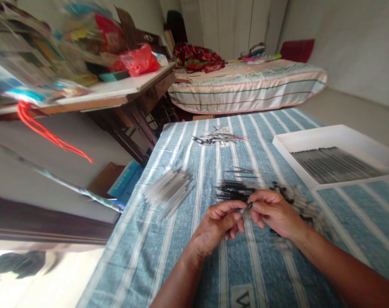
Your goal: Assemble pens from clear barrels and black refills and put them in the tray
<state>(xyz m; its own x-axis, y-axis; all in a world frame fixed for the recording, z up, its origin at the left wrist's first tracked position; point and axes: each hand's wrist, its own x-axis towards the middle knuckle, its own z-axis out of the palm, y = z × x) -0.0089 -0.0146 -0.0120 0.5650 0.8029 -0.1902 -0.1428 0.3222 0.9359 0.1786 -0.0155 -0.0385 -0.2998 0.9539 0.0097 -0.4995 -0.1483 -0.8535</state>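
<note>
My left hand (221, 220) and my right hand (269, 209) meet over the cloth with their fingertips pinched together. Between them is a small dark pen part (250, 205), mostly covered by the fingers. Its left end looks grey at my left fingertips. Just beyond my hands lies a bundle of thin black pen refills (233, 189). Beside and partly behind my right hand is a pile of short translucent pen caps (305, 205) with black ends. To the left rests a stack of pale grey pen barrels (170, 190).
A white tray (342, 186) holding a row of grey pens (335, 164) stands at the right. Farther back is a small heap of thin pieces (218, 137). The striped cloth (181, 265) covers the table. A cluttered desk (117, 92) stands left, a bed (245, 87) beyond.
</note>
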